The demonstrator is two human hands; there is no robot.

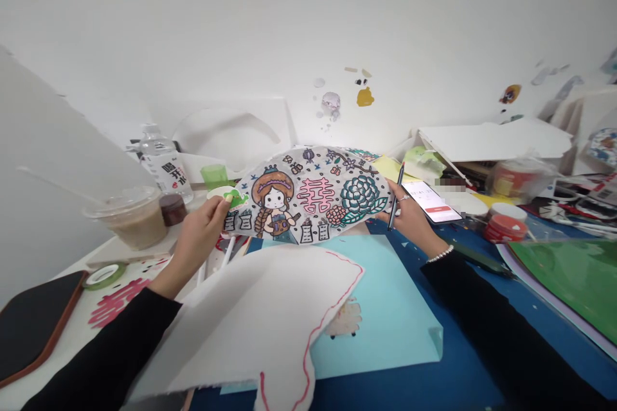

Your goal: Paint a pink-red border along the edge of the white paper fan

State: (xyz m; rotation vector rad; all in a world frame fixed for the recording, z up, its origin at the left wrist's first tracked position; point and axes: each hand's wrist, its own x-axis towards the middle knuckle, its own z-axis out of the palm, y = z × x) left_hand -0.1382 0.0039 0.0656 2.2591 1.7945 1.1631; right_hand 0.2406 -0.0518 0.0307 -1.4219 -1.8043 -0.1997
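Between my two hands a fan-shaped paper drawing (318,196) is held up, decorated with a braided girl, a red double-happiness character and dark green flowers. My left hand (200,231) pinches its left end, thumb in front. At the right end, my right hand (412,215) is closed on the paper's edge. A dark pen (396,196) also stands upright in the fingers of that hand. Below the drawing lies a large white paper piece (241,308) with a red line along its edge. It partly covers a light blue sheet (385,308) and a small cut-out (346,319).
To the left stand an iced drink cup (132,218), a water bottle (166,167), a roll of green tape (103,275) and a dark tablet-like case (36,321). On the right are a lit phone (431,202), a red-and-white jar (505,228) and green sheets (573,276).
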